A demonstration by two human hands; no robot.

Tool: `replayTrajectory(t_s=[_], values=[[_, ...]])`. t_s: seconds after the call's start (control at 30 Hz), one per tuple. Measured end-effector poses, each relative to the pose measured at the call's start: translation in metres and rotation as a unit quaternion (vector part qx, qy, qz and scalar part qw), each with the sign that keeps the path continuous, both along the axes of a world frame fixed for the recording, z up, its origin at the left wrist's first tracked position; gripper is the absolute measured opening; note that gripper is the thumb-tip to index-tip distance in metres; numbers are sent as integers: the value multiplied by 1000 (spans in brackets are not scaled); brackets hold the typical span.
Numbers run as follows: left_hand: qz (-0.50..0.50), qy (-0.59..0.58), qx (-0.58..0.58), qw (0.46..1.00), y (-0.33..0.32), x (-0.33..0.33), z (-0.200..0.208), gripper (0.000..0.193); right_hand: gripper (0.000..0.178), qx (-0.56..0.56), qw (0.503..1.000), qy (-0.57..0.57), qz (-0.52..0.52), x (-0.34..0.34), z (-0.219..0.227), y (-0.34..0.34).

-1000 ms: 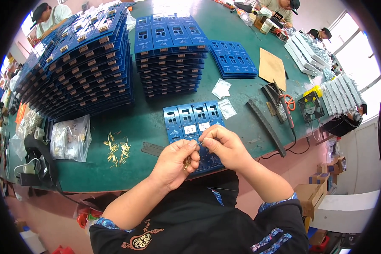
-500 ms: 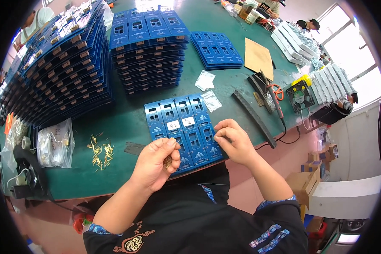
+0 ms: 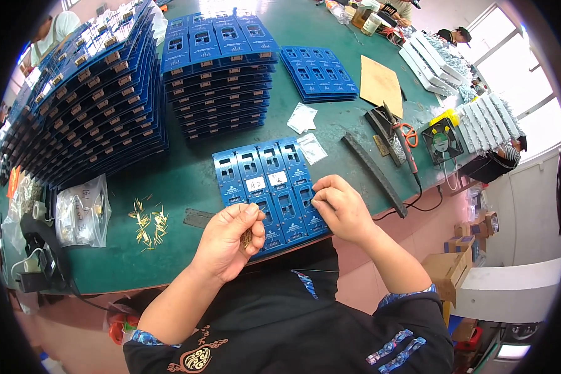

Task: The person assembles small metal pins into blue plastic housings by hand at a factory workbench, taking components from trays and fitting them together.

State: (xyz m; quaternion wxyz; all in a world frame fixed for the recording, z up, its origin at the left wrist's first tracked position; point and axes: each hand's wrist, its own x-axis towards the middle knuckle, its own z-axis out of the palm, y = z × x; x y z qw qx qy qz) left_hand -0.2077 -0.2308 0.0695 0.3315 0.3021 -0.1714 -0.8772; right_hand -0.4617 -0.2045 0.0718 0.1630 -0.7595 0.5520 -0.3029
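A blue circuit board panel [image 3: 285, 209] with two rows of cut-outs and white labels lies flat on the green table before me. Over its left side, my left hand [image 3: 227, 243] is curled around a bunch of small brass pins [image 3: 247, 239], thumb pressed to forefinger. My right hand [image 3: 348, 210] is at the panel's right edge, thumb and forefinger pinched together; whatever sits between those fingertips is too small to make out. More brass pins [image 3: 148, 225] are scattered on the table to the left.
Tall stacks of blue panels [image 3: 221, 93] stand behind and left, a lower stack [image 3: 318, 73] beyond. A dark bar [image 3: 374, 174], a soldering iron [image 3: 411, 156], and a small fan [image 3: 442, 143] sit right. Plastic bags [image 3: 81, 212] lie left. Other people work at the far side.
My right hand has shifted slightly left over the panel's right edge. My left hand stays almost where it was, still closed around the pins.
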Motion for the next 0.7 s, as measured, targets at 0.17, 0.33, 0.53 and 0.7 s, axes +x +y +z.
replayTrajectory(t_s=[0.17,0.33,0.53,0.7], values=[[-1,1,1,1000,0,0,0,17,8,-69,995,70,28,2,2,1],[0,-28,-6,1000,1,-3,5,18,7,-30,1000,-6,4,1,7,1],[2,-38,-6,999,1,-3,5,18,5,4,999,-43,-14,-1,8,3],[-9,-3,-5,1000,0,-1,2,18,7,82,984,-157,-30,-5,7,5]])
